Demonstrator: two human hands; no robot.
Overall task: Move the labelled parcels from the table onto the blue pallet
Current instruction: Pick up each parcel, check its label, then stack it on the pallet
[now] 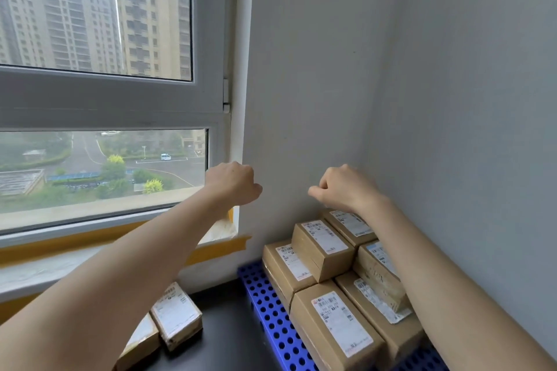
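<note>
Several brown cardboard parcels with white labels are stacked on the blue perforated pallet (272, 315) in the room's right corner; the nearest one (336, 327) lies at the front, and a smaller box (322, 248) sits on top of the stack. Two more labelled parcels lie on the dark table at the lower left, one (176, 315) beside the other (141, 343). My left hand (233, 184) and my right hand (346, 188) are both raised in front of the wall, above the stack, fingers curled, holding nothing.
A large window (99, 99) with a white sill and yellow tape fills the left side. Grey walls meet in a corner behind the pallet. The dark table surface (229, 337) runs between the loose parcels and the pallet.
</note>
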